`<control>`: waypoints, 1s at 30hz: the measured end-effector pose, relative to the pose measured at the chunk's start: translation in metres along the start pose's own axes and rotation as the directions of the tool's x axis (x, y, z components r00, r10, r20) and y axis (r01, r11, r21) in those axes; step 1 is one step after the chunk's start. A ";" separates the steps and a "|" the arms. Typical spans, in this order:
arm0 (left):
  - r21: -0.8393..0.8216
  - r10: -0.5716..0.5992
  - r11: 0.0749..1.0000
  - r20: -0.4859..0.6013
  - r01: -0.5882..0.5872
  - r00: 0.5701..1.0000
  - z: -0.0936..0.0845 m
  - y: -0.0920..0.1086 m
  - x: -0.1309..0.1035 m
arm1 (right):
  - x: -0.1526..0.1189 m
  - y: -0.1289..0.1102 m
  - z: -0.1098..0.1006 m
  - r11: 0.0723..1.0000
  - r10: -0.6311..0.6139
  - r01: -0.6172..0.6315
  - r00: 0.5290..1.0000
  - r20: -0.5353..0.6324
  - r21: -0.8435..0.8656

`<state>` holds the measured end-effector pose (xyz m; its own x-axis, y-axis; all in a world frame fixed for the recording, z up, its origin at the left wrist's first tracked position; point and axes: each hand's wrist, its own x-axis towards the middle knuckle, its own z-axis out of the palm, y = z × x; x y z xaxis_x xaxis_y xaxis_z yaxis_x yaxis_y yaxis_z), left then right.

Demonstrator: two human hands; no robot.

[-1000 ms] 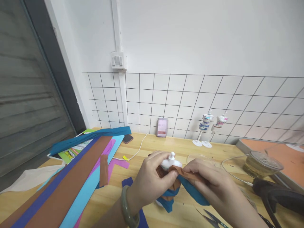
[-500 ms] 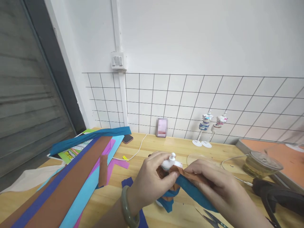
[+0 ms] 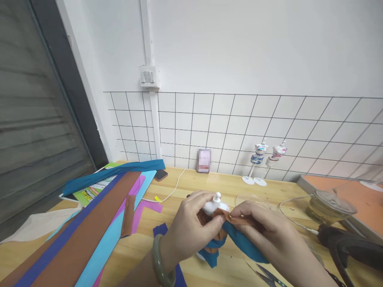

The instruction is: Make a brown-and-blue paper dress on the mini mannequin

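A small white mannequin [image 3: 213,206] with a knobbed neck stands upright in front of me, its body wrapped in brown and teal crepe paper [image 3: 209,255]. My left hand [image 3: 191,227] curls around its upper part, with the thumb pressing the end of a brown strip against the chest. My right hand [image 3: 266,229] pinches that brown crepe paper strip [image 3: 239,220] just right of the mannequin. A teal strip [image 3: 247,245] hangs below it, running under the right fingers. Scissors [image 3: 266,275] lie on the table beneath my right hand, partly hidden by it.
Long crepe paper strips [image 3: 98,227] in brown, blue and pink cover the left side. A phone [image 3: 204,160] leans against the wall grid. Two small mannequins [image 3: 257,153] stand at the back. On the right are a clear round container [image 3: 330,207], an orange tray [image 3: 353,195] and a black object [image 3: 353,243].
My right hand has shifted slightly, and the teal strip beneath it is a little closer in. The left hand keeps its hold. A loose brown piece on the left has tilted slightly.
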<state>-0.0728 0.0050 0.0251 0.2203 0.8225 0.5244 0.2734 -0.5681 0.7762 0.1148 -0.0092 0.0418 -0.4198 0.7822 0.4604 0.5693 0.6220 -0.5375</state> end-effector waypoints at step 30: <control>-0.034 -0.040 0.999 0.020 0.040 0.999 0.001 0.006 0.000 | -0.001 -0.001 -0.001 0.982 -0.075 0.065 0.996 -0.047 -0.177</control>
<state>-0.0706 0.0020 0.0293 0.2282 0.8437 0.4859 0.2499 -0.5331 0.8083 0.1159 -0.0101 0.0428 -0.4271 0.7310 0.5322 0.6566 0.6554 -0.3733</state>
